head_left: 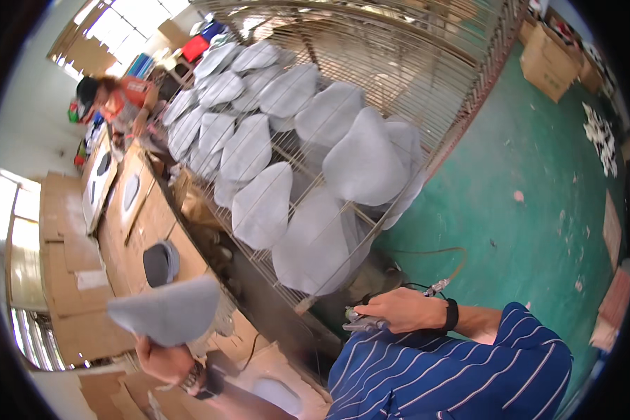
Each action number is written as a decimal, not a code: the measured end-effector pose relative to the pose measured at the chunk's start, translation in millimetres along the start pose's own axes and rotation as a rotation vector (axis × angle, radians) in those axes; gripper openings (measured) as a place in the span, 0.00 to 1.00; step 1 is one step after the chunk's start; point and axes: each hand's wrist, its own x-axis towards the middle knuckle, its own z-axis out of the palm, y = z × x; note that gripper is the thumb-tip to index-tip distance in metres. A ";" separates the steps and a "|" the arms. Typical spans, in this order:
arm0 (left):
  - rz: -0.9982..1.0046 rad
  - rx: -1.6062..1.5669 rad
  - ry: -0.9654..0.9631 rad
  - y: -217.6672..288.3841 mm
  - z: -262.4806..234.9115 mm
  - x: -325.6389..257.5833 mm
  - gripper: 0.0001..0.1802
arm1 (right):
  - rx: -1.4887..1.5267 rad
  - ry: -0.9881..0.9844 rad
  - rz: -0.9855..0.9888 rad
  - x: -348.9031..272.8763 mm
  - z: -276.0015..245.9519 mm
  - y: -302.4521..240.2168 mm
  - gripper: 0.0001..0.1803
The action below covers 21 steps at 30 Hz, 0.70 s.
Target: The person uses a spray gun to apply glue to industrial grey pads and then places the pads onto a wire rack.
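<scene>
The left hand (162, 358) is closed around the underside of a grey felt cap-shaped piece (166, 309), holding it up low in the picture's left part, above the cardboard-covered bench (84, 280); a wristwatch (192, 381) sits on that wrist; the right hand (402, 310) is curled around a small metal hand tool (362, 323), whose tip points left, with a thin hose (437, 285) running off behind the hand toward the green floor (539, 210); a dark band (452, 315) circles the right wrist, and a blue striped shirt (448, 378) fills the lower right; beyond both hands stands a tall wire rack (427, 77), its shelves tilted in the fisheye view and loaded with many more grey felt pieces (308, 161) that lie overlapping one another; on the bench, a dark rounded form (161, 262) rests near the held piece, and two flat boards with oval cut-outs (115, 185) lie farther back; another person in an orange top (122, 98) works at the far end of the bench by a bright window (126, 24); cardboard boxes (549, 59) stand on the floor at upper right, with white scraps (602, 140) scattered near them.
</scene>
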 end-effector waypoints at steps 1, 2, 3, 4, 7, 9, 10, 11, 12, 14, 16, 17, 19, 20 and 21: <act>-0.128 -0.020 -0.221 -26.4 22.1 27.6 0.32 | -0.001 0.033 0.050 -5.0 -2.9 8.7 0.32; -0.222 -0.025 -0.422 -34.0 40.4 44.3 0.32 | 0.004 0.050 0.059 -7.1 -5.8 12.5 0.32; -0.285 -0.045 -0.468 -59.4 66.7 65.8 0.33 | 0.012 0.070 0.082 -10.7 -5.7 19.0 0.32; -0.325 -0.057 -0.503 -76.9 96.7 80.5 0.33 | 0.011 0.101 0.102 -12.1 -5.8 25.4 0.32; -0.506 -0.157 -0.896 -140.2 191.7 114.8 0.32 | 0.030 0.150 0.188 -20.8 -17.8 36.6 0.31; -0.538 -0.154 -0.851 -186.5 239.3 122.8 0.31 | 0.044 0.166 0.245 -27.3 -26.9 44.1 0.31; -0.254 0.109 -0.824 -216.6 259.6 115.9 0.30 | 0.058 0.212 0.259 -31.2 -28.1 48.0 0.30; 0.026 0.361 -0.784 -247.9 274.9 114.9 0.29 | 0.073 0.261 0.284 -35.1 -28.3 51.5 0.29; 0.123 0.566 -0.838 -274.7 268.3 133.1 0.29 | 0.072 0.263 0.287 -35.9 -30.1 51.9 0.29; -0.055 0.698 -0.765 -340.8 219.1 186.3 0.31 | 0.100 0.269 0.253 -32.4 -34.9 48.0 0.30; -0.519 0.849 -0.621 -375.6 197.3 185.9 0.36 | 0.085 0.240 0.240 -30.6 -31.3 44.0 0.32; -0.688 1.089 -0.576 -389.1 202.3 161.7 0.41 | 0.070 0.228 0.232 -30.5 -33.1 45.8 0.33; -0.432 1.039 -0.585 -388.8 179.7 132.4 0.50 | 0.098 0.184 0.169 -29.6 -42.6 39.1 0.36; -0.358 0.994 -0.669 -371.3 169.0 117.5 0.52 | 0.124 0.172 0.127 -27.4 -37.9 39.8 0.37; -0.250 0.959 -0.657 -358.6 145.8 112.0 0.47 | 0.116 0.157 0.121 -24.1 -38.1 34.2 0.37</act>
